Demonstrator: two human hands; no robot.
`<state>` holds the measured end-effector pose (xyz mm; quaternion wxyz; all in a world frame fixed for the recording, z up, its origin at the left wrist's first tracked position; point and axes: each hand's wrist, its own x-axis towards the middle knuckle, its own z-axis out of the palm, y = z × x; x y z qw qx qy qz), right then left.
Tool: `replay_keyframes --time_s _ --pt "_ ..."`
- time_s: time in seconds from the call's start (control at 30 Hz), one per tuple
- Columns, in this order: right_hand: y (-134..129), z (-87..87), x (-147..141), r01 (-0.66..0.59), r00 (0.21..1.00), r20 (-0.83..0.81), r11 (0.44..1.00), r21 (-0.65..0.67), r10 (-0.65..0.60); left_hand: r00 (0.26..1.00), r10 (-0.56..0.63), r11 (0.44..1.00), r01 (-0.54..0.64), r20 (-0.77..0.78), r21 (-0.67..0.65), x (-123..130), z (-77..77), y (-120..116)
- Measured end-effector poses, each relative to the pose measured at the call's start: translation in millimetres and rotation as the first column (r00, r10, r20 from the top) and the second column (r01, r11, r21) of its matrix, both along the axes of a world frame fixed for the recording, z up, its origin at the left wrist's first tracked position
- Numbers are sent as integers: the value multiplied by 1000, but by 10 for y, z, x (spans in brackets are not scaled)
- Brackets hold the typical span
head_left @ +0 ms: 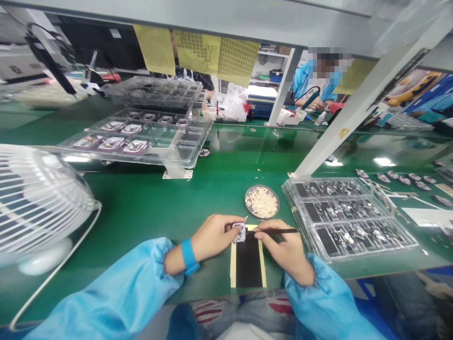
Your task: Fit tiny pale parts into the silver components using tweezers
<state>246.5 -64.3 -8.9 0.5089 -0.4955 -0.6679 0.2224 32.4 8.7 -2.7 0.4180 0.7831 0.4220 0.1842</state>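
Between the thumb and fingers of my left hand (217, 236) is a small, square, whitish device housing (239, 232) with a purple edge, its open inner side showing. My right hand (283, 243) pinches a thin black tool (281, 231), its tip pointing left at the housing's right side. Whether the tip touches the housing I cannot tell. Both hands are over a black mat (247, 264) edged with pale yellow tape. Just beyond them is a round dish (262, 202) full of small cream-coloured pieces.
Clear trays (329, 219) of small electronic parts lie right. A raised shelf at left bears trays (141, 146) with similar housings. A white fan (42, 203) stands far left, its cable (58, 269) on the bench. A white post (354, 108) slants at right. Another person (314, 85) sits opposite.
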Motion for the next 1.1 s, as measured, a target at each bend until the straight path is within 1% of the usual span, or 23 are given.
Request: replay_keyframes --time_s 0.03,0.1,0.2,0.3,0.37,0.4,0.43,0.47,0.53,0.57,0.6,0.63,0.67,0.73,0.77,0.8,0.87,0.9,1.0,1.1 --pt "-8 3 8 10 1000 -9 999 -32 -11 1000 -16 1000 17 23 -24 -10 -5 13" --pt "-13 4 22 -8 998 -58 995 -97 3 995 -38 995 46 90 -88 -22 -9 35" --pt "-1 0 33 -91 980 -191 981 -172 58 978 -28 980 67 206 -187 -16 12 48" --pt "-17 1 32 -148 926 -367 978 -146 85 965 21 969 45 261 -243 -4 51 46" --pt "-89 26 37 -140 866 -495 985 -98 73 956 81 955 7 283 -297 -10 68 48" --pt "-148 56 47 -126 846 -530 988 -87 61 948 114 943 -8 298 -333 -18 71 52" --pt "-217 102 66 -115 851 -523 989 -93 50 938 144 929 -19 315 -368 -28 69 59" --pt "-290 166 97 -106 881 -471 988 -114 40 928 169 917 -24 333 -399 -39 63 68" --pt "-411 341 208 -63 964 -267 978 -197 8 912 202 901 -30 357 -433 -57 45 96" --pt "-439 446 296 -18 989 -145 970 -242 -18 911 208 899 -34 357 -437 -63 36 113" --pt "-436 554 409 50 998 -31 961 -274 -60 914 209 901 -41 349 -433 -66 28 130" --pt "-400 658 547 132 991 74 949 -285 -115 919 206 905 -47 337 -424 -66 24 144" --pt "-332 751 709 237 965 174 935 -262 -196 926 199 910 -53 320 -412 -64 23 156" --pt "-118 879 1075 455 849 370 878 -146 -378 942 185 918 -64 281 -391 -57 29 169" --pt "13 908 1257 525 785 452 842 -124 -423 949 178 922 -68 261 -382 -53 34 171" --pt "151 913 1422 550 748 529 820 -157 -401 955 172 924 -72 241 -376 -48 39 171" --pt "415 871 1672 541 747 563 815 -208 -353 965 154 927 -66 213 -370 -40 43 171" --pt "532 833 1749 525 756 570 817 -236 -321 968 145 927 -60 206 -370 -37 42 173" --pt "784 718 1833 502 769 580 815 -291 -267 972 121 927 -37 203 -374 -31 29 182" --pt "887 675 1836 493 784 570 804 -332 -245 971 108 929 -23 211 -370 -34 18 188"
